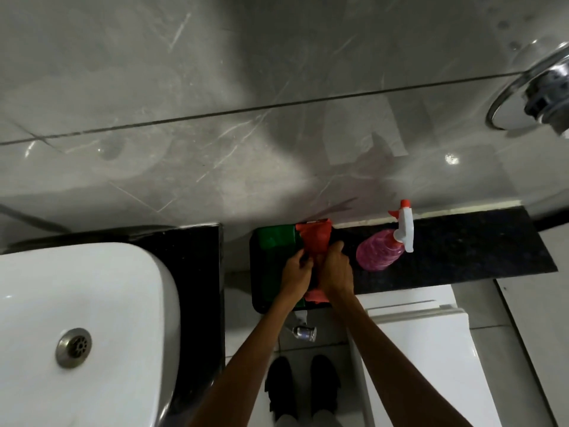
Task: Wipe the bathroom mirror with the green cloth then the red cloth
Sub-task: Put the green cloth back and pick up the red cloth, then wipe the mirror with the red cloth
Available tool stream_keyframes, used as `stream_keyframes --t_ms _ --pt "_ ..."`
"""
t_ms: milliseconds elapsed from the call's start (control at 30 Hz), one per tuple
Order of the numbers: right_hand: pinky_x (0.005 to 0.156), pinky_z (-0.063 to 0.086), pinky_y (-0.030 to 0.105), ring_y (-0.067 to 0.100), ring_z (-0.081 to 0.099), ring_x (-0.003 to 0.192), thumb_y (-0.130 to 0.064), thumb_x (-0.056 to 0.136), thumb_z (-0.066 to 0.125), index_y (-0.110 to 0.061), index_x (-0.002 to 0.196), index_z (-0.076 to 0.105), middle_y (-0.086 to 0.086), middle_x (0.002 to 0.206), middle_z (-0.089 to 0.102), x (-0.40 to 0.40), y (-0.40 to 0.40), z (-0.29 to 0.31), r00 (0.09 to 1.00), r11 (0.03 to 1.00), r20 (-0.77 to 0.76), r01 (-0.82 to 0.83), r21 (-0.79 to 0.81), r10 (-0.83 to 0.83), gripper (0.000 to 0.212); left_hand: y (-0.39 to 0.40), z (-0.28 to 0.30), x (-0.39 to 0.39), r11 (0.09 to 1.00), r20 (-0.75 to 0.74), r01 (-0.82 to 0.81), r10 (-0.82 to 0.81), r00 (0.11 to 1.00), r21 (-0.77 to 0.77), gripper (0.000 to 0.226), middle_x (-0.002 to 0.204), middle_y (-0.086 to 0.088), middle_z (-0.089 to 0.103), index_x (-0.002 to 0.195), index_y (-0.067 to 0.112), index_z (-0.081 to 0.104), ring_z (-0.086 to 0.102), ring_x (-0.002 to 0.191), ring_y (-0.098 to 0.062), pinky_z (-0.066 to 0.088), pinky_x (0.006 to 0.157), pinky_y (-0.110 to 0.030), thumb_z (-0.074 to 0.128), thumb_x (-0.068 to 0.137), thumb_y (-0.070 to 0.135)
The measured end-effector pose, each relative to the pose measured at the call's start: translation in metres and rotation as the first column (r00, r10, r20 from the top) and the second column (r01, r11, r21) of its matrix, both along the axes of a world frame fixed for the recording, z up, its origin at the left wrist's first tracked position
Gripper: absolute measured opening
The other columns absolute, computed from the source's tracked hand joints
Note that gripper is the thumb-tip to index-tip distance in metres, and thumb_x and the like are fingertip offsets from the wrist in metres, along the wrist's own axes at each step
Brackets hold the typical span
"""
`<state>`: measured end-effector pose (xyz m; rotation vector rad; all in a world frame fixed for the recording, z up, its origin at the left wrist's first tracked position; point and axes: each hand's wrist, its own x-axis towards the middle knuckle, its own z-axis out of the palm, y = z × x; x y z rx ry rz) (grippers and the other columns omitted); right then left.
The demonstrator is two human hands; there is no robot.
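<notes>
Red cloth [314, 241]: lies on the right half of the black tray [256, 272], reaching from the tray's back edge to its front edge, crumpled under my hands.
Green cloth [275, 251]: lies flat on the tray's left half, touching the red cloth along its right side.
My left hand [296, 274]: fingers curled, pinching the red cloth's left edge.
My right hand [335, 271]: closed over the red cloth, pressed against my left hand.
Tray: sits at the left end of the dark ledge [462, 241], by the wall.
Spray bottle [385, 245]: pink, on the ledge just right of the tray.
Sink [77, 303]: white, well to the left.
</notes>
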<state>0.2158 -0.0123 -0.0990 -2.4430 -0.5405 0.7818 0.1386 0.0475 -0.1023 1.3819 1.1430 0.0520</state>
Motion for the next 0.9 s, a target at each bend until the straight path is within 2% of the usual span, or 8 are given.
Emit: stream_keyframes --t_ms 167,300,400,433,633,733,833,900 --pt "0.067 0.063 0.055 0.029 0.072 0.07 -0.026 0.101 0.051 -0.021 0.107 0.036 0.01 0.091 0.07 -0.01 -0.021 0.055 0.997 0.924 -0.047 0.069 0.376 -0.055 0.017 -0.005 0.035 -0.009 0.987 0.11 -0.114 0.126 0.986 -0.116 0.036 0.133 -0.016 0.069 0.14 0.014 0.061 0.066 0.123 -0.03 0.055 0.104 -0.039 0.054 0.106 0.022" --pt "0.07 0.061 0.035 0.015 0.07 0.073 -0.034 0.095 0.047 -0.015 0.115 0.045 -0.003 0.088 0.068 -0.02 -0.024 0.135 0.999 0.836 0.001 -0.039 0.547 0.045 0.028 -0.004 0.115 -0.024 0.912 0.292 -0.205 0.317 0.902 -0.356 0.044 0.132 -0.017 0.071 0.134 0.009 0.066 0.071 0.114 -0.026 0.058 0.093 -0.035 0.054 0.104 0.038" --pt "0.067 0.047 0.015 -0.007 0.058 0.069 -0.029 0.098 0.045 -0.035 0.095 0.054 -0.013 0.077 0.063 -0.035 -0.012 0.199 0.997 0.724 -0.041 -0.022 0.69 0.069 0.011 0.007 0.193 -0.05 0.859 0.417 -0.26 0.452 0.789 -0.441 0.061 0.138 -0.026 0.065 0.14 0.001 0.06 0.065 0.118 -0.033 0.052 0.11 -0.045 0.063 0.093 0.039" --pt "0.064 0.045 0.014 -0.01 0.054 0.065 -0.02 0.102 0.046 -0.041 0.089 0.053 -0.016 0.074 0.062 -0.045 -0.004 0.227 0.998 0.694 -0.025 -0.021 0.72 0.057 0.026 0.017 0.22 -0.065 0.861 0.479 -0.282 0.478 0.737 -0.424 0.06 0.142 -0.03 0.06 0.142 -0.003 0.056 0.063 0.118 -0.035 0.05 0.112 -0.047 0.064 0.093 0.031" --pt "0.08 0.049 0.018 -0.009 0.061 0.085 -0.012 0.092 0.054 -0.026 0.111 0.045 -0.014 0.098 0.061 -0.114 0.067 0.389 0.973 0.321 0.151 -0.201 0.926 0.174 0.025 0.091 0.394 -0.158 0.905 0.745 -0.424 0.255 0.616 0.041 0.056 0.133 -0.021 0.07 0.143 0.004 0.056 0.069 0.113 -0.027 0.055 0.105 -0.039 0.068 0.089 -0.006" --pt "0.09 0.05 0.009 -0.013 0.063 0.105 -0.025 0.094 0.063 -0.021 0.132 0.041 -0.029 0.12 0.064 -0.158 0.107 0.474 0.96 0.151 0.255 -0.271 0.951 0.116 0.044 0.119 0.481 -0.207 0.807 0.803 -0.512 0.082 0.591 0.294 0.068 0.133 -0.016 0.072 0.137 0.013 0.059 0.069 0.12 -0.025 0.054 0.106 -0.038 0.085 0.075 0.009" --pt "0.099 0.048 0.01 -0.005 0.062 0.115 -0.034 0.096 0.059 -0.048 0.133 0.039 -0.014 0.131 0.061 -0.19 0.136 0.535 0.925 0.068 0.376 -0.373 0.925 -0.049 0.045 0.146 0.544 -0.238 0.679 0.812 -0.561 -0.091 0.576 0.474 0.06 0.129 0.006 0.076 0.13 0.031 0.064 0.072 0.121 -0.014 0.059 0.097 -0.024 0.084 0.077 0.015" --pt "0.106 0.04 0.008 -0.006 0.054 0.122 -0.019 0.099 0.057 -0.031 0.135 0.048 0.0 0.133 0.056 -0.2 0.159 0.562 0.84 0.009 0.481 -0.495 0.869 -0.251 0.039 0.162 0.578 -0.249 0.577 0.778 -0.566 -0.214 0.591 0.589 0.058 0.132 0.016 0.073 0.134 0.04 0.061 0.07 0.122 -0.007 0.058 0.091 -0.017 0.078 0.086 0.013"
